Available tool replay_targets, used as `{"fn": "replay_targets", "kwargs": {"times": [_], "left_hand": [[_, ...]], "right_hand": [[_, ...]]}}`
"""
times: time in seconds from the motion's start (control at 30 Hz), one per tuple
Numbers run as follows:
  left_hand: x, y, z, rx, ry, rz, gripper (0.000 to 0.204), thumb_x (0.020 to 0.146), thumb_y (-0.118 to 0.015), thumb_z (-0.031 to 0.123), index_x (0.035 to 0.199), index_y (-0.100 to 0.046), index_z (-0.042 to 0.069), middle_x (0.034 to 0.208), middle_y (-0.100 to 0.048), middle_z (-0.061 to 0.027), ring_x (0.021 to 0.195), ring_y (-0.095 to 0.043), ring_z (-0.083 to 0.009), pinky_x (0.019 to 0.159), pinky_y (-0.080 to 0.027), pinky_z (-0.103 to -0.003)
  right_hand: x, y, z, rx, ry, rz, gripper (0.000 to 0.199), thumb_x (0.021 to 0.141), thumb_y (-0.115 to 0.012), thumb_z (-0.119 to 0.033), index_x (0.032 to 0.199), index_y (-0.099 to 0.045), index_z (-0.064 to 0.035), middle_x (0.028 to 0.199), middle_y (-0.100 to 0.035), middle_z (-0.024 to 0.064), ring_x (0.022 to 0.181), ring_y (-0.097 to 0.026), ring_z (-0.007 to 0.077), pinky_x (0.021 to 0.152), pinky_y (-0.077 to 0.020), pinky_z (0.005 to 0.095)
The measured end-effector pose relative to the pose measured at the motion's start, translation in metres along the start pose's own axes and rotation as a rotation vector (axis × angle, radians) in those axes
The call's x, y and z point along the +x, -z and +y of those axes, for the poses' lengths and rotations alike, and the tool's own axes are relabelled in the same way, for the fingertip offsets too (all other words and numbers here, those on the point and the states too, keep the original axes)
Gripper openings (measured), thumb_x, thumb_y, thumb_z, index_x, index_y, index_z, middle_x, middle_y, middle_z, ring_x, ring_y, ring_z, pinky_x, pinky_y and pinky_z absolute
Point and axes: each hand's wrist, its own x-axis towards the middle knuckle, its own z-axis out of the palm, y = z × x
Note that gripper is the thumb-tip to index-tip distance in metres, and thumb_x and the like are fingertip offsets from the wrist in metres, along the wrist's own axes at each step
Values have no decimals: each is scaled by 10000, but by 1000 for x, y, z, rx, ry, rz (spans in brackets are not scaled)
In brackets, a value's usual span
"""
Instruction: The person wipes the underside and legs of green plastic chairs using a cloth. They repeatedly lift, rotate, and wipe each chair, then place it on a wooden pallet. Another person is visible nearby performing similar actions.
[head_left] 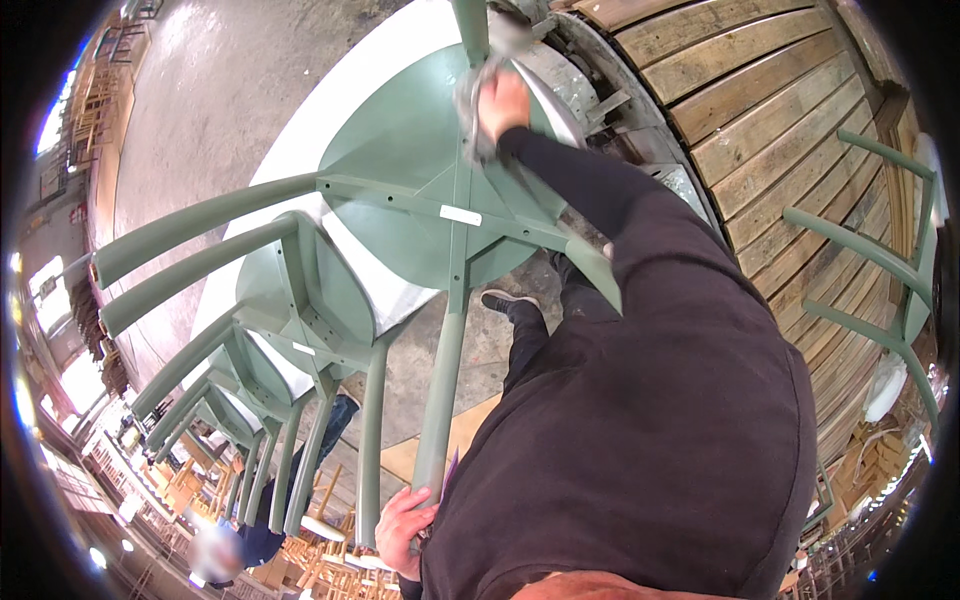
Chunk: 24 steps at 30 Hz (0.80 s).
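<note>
An upturned green stool (400,150) lies in front of me, its round seat underneath and its legs spreading out from a crossed brace with a small white label. My right hand (505,105) reaches to the far side and presses a grey cloth (472,105) against the base of the far leg; the cloth is slightly blurred. Low on the left, my left hand (403,525) has its fingers curled at the end of the near leg (440,400). Part of that grip is hidden by my sleeve and body.
More upturned green stools (300,320) line up to the left on a white surface (290,160). Wooden slats (750,110) run along the right, with another green-legged piece (880,240) over them. Another person (265,535) stands at the lower left, near stacked wooden furniture.
</note>
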Motion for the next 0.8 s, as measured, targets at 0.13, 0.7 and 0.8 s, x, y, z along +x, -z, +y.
{"fn": "replay_targets", "kwargs": {"times": [0.13, 0.7, 0.8], "left_hand": [[-12, -12, 6, 34, 61, 86, 190, 799, -781, 157, 887, -652, 49, 841, -767, -98, 962, -758, -336, 948, -566, -550], [-5, -8, 1, 34, -24, 85, 155, 796, -750, 172, 855, -655, 65, 817, -773, -87, 958, -760, -331, 936, -568, -529], [-1, -7, 1, 32, -23, 75, 126, 813, -732, 163, 852, -662, 66, 828, -773, -83, 955, -760, -326, 928, -572, -526]], "right_hand": [[-101, 29, 14, 183, 58, -534, 228, 876, -601, -188, 997, -669, -7, 1107, -679, 272, 1075, -635, 454, 958, -495, 541], [-95, 130, 54, -319, 475, -1185, 325, 872, -634, -318, 1067, -750, -86, 1091, -679, 182, 1029, -659, 387, 913, -533, 495], [-41, 131, 41, -391, 157, -1246, 415, 821, -675, -401, 1046, -753, -61, 1017, -746, 212, 1014, -713, 362, 900, -562, 467]]}}
